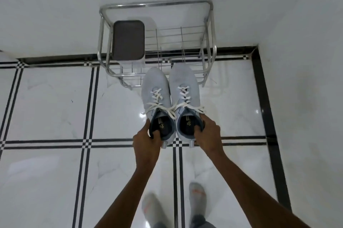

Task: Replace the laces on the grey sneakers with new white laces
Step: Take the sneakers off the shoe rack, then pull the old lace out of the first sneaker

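Note:
Two grey sneakers are held side by side above the floor, toes pointing away from me toward a metal rack. My left hand [146,137] grips the left sneaker [155,83] at its collar, fingers inside the opening. In the same way, my right hand [207,133] holds the right sneaker [182,79] at the collar's right side. Both shoes carry white laces [157,97], threaded through the eyelets, with loose untied ends [199,109] hanging over the sides.
A chrome wire shoe rack [208,29] stands against the white wall ahead, holding a dark brown box [129,40] on its left. The floor is glossy white tile [46,101] with black lines. My feet in grey socks [197,193] show at the bottom.

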The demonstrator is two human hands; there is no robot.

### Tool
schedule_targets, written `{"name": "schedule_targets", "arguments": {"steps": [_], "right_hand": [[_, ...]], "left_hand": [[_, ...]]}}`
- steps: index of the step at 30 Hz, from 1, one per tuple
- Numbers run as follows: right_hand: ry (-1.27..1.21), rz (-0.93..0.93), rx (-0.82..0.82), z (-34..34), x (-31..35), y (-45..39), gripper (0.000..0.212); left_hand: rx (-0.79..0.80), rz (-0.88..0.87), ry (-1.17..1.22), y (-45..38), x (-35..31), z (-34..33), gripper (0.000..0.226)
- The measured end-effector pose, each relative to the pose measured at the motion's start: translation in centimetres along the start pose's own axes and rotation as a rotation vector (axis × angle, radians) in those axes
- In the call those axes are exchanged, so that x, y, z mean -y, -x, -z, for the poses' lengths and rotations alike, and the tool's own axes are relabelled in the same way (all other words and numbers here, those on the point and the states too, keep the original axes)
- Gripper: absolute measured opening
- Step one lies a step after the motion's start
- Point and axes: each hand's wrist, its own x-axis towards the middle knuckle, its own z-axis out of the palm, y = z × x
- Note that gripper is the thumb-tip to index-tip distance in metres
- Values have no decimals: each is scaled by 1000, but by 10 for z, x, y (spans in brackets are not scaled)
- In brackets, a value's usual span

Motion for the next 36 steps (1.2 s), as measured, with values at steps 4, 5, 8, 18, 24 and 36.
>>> {"name": "schedule_targets", "arguments": {"steps": [4,5,8,18,24,36], "right_hand": [[-11,-15,65,-46,-41,25,39],[-18,-14,78,-61,-54,28,38],[-9,-37,127,-117,-94,24,39],[-14,-103,175,-266,-209,-15,48],[17,-131,179,-299,-247,-26,46],[82,-110,147,-294,-263,-57,29]], "left_hand": [[26,85,-10,33,59,-11,35],[39,113,-7,38,77,-18,38],[55,155,10,42,139,-46,40],[78,187,52,19,313,-147,43],[60,211,74,21,360,-183,47],[-304,180,136,-12,362,-203,36]]}}
